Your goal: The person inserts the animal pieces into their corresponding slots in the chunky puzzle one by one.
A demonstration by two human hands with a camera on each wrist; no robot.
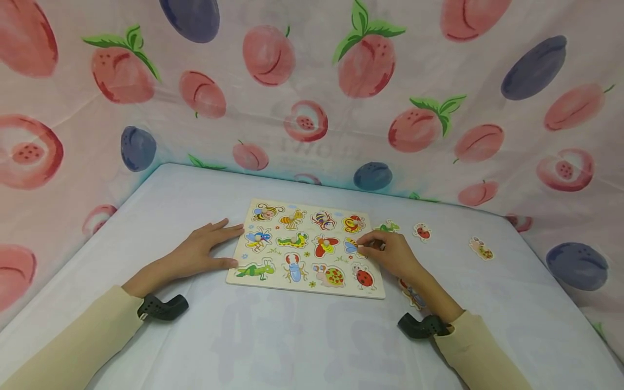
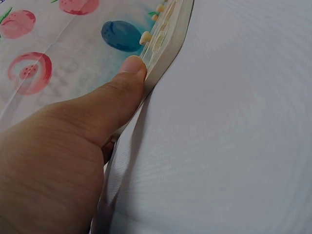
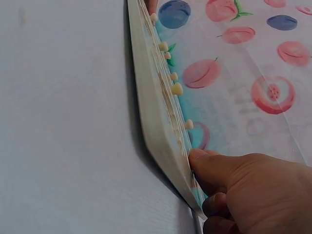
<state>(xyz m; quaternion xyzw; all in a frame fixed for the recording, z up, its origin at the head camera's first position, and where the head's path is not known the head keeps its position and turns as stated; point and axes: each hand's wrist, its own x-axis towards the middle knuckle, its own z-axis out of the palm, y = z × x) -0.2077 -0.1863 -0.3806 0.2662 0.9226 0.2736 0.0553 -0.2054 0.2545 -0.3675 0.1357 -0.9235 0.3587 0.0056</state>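
Beige sleeves [image 1: 80, 338] come in lowest, each ending at a black wrist camera [image 1: 163, 307]. Beyond them, the right hand [image 1: 396, 253] has thumb and forefinger brought together and seems to pinch the blue-winged insect piece [image 1: 350, 247], though whether that piece sits flush in its slot cannot be told. The left hand [image 1: 202, 248] lies with fingers extended, forefinger and thumb touching the near-left side of the puzzle board [image 1: 280, 273].

That board lies flat on the desk [image 1: 292, 346] between the hands, its long axis running left to right, its right end slightly nearer the person. The insect piece is at the right end of the middle row, so the right hand is far nearer.

Outward to the right lie a green piece [image 1: 388, 226] just beside the board, a ladybird piece [image 1: 422, 232], a snail piece [image 1: 482, 249] farthest off, and a winged piece [image 1: 411, 294] beside the right forearm.
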